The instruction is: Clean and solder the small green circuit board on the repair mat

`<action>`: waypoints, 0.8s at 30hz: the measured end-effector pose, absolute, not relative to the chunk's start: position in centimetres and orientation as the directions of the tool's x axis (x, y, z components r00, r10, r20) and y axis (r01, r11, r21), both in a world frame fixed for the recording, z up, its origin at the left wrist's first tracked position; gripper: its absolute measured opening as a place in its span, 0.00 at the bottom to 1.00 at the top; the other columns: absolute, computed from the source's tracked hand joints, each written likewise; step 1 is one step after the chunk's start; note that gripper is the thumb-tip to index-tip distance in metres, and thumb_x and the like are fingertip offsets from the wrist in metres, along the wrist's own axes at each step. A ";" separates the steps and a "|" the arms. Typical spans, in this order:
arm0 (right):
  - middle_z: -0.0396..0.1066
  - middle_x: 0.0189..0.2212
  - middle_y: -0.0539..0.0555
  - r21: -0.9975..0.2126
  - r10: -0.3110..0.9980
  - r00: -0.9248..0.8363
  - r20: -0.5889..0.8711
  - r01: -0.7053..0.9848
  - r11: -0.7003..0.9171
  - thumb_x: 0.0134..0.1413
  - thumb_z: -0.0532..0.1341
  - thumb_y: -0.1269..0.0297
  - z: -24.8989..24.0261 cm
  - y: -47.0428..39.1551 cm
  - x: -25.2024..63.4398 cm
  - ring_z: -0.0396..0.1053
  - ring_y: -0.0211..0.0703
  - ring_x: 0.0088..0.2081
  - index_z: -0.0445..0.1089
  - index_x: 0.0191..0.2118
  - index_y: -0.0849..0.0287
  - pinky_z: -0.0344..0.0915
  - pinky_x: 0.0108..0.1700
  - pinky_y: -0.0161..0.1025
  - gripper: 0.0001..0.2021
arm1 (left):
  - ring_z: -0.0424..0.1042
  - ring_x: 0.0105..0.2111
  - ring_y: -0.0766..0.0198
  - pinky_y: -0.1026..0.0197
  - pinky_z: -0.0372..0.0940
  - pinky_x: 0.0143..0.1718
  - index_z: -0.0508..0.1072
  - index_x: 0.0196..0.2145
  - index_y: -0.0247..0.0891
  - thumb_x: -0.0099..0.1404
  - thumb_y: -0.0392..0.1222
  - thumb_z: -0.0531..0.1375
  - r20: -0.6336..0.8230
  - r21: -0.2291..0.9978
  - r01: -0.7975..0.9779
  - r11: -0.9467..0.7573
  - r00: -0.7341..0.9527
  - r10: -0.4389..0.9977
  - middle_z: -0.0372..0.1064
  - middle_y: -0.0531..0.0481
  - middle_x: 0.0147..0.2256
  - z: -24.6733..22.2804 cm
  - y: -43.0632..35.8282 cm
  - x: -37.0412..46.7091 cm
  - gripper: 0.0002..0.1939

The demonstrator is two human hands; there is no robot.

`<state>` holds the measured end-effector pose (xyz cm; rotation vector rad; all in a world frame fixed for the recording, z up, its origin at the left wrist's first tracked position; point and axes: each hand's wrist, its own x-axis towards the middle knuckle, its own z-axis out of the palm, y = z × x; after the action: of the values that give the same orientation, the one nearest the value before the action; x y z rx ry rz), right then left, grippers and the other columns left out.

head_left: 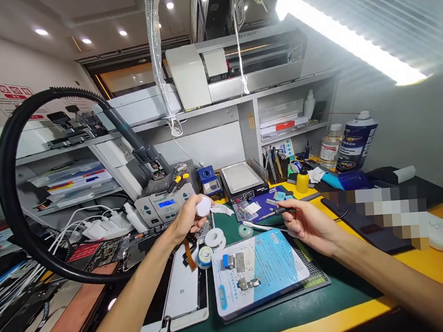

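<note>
Round white item (203, 206) was near the centre of the frame, pinched in the fingers of the left hand (185, 219), which were curled closely around it.

At the far left, a thick black hose (5, 176) looped down from the upper shelf area. Left of centre stood a grey station (167, 210) with a lit blue display, behind the left hand. Below the left forearm's far end, a white device panel (182, 290) lay in the lower part of the frame.

Just right of that panel, a white spool (219, 239) and a blue-edged round tin (205, 258) touched or nearly touched; I could not tell which. At the lower centre, a blue-and-white pack (277, 268) lay on a green mat (351, 283), with a blue-ended metal piece (234, 261) and a small circuit board (248, 283) resting on top.

Right of centre, the right hand (309, 223) had its fingers narrowed on a slim dark tool (286, 209) pointing left. Behind it stood a yellow bottle (302, 181); farther right, a dark blue spray can (356, 141) stood on the yellow worktop (433, 267).
</note>
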<state>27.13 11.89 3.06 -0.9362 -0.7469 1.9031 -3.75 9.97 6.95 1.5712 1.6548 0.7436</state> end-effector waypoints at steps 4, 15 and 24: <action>0.64 0.22 0.42 -0.786 0.886 -0.356 -0.297 -0.435 -0.439 0.69 0.61 0.62 3.0 11.9 27.1 0.56 0.26 0.16 0.70 0.37 0.63 0.54 0.15 0.26 0.10 | 0.74 0.46 0.58 0.49 0.73 0.46 0.70 0.55 0.37 0.71 0.49 0.60 -0.119 0.931 0.335 0.145 -0.097 0.988 0.71 0.44 0.51 6.0 7.1 -5.6 0.20; 0.76 0.33 0.49 -0.840 0.923 -0.348 -0.167 -0.440 -0.318 0.67 0.62 0.68 3.9 11.5 26.3 0.69 0.30 0.22 0.72 0.49 0.63 0.66 0.19 0.26 0.08 | 0.74 0.36 0.64 0.58 0.73 0.36 0.70 0.52 0.36 0.72 0.52 0.59 -0.012 0.993 0.114 0.030 -0.157 0.988 0.73 0.47 0.44 4.8 0.7 -5.4 0.19; 0.81 0.38 0.56 -0.874 0.816 -0.578 0.030 -0.412 -0.259 0.60 0.69 0.60 5.9 9.0 21.9 0.81 0.46 0.36 0.71 0.47 0.58 0.78 0.38 0.42 0.13 | 0.74 0.45 0.58 0.49 0.73 0.46 0.69 0.55 0.38 0.69 0.47 0.62 0.361 0.833 0.439 -0.338 0.033 0.932 0.71 0.44 0.51 5.8 1.4 1.6 0.20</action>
<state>21.89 9.01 5.88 -0.5589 -1.1530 1.9255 1.65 1.41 5.82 1.8104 1.3855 1.2730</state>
